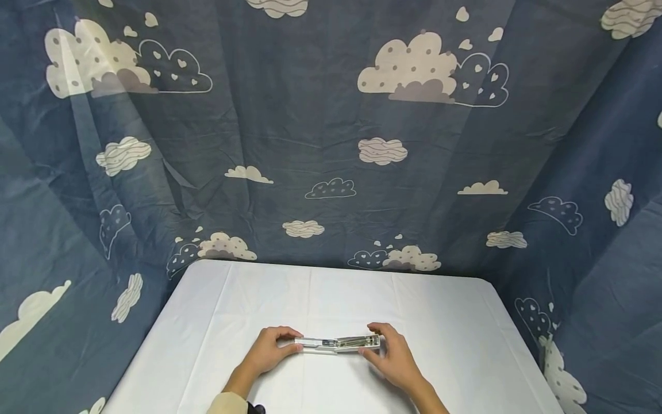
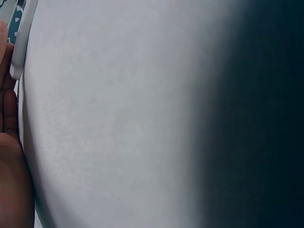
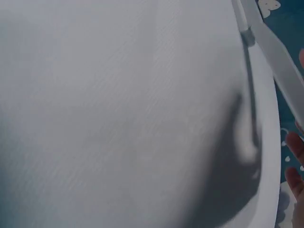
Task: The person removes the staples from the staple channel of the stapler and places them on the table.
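A white stapler [image 1: 357, 343], folded wide open, lies lengthwise between the two hands near the front of the table. Metal parts show inside its right half. My left hand [image 1: 266, 349] pinches the left end between thumb and fingers. At the other end, my right hand [image 1: 395, 359] holds the right half between thumb and fingers. In the right wrist view that half of the stapler [image 3: 280, 61] slants up off the table, with fingertips of the right hand [image 3: 298, 183] at the frame's edge. The left wrist view catches only a white end of the stapler [image 2: 21, 52] beside the left hand [image 2: 14, 175].
A white cloth covers the table [image 1: 289, 293], which has rounded far corners. Dark blue curtains [image 1: 310, 126] with cloud prints hang behind it and along both sides. A shadow [image 3: 223, 180] falls on the cloth under the right hand.
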Available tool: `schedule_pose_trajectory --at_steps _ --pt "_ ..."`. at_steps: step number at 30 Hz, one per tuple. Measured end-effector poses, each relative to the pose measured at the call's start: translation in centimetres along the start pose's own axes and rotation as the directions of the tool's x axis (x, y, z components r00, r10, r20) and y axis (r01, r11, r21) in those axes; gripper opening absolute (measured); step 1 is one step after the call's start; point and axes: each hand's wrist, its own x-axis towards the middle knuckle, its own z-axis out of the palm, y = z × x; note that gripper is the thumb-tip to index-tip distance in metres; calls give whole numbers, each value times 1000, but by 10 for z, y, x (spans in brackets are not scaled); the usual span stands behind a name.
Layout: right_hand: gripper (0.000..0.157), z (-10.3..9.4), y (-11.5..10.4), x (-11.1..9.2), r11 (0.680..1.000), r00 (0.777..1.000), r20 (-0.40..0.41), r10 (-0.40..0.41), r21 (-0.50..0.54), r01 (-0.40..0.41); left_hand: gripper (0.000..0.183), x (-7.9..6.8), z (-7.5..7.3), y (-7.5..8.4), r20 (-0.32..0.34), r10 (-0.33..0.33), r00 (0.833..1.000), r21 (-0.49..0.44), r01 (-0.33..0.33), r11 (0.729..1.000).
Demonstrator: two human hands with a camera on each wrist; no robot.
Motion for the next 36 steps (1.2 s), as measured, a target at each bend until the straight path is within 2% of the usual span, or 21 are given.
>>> schedule_pose_trajectory --at_steps 5,13,20,27,36 --pt "50 0 -16 4 996 994 -79 -80 -34 77 24 0 0 1 -10 -4 1000 9 4 1000" --pt "41 15 -40 8 987 986 -46 -158 -41 156 23 -1 2 0 -19 7 1000 13 -6 1000" --pt "28 36 -53 13 959 963 -19 -270 -92 268 26 0 1 1 -21 1 1000 11 -1 1000" --pt "20 54 -59 13 944 958 54 -283 -162 288 24 4 0 0 -16 13 1000 7 -13 1000" --pt "17 63 -58 11 917 951 76 -300 -253 309 23 3 -1 0 -6 13 1000 -15 -13 1000"
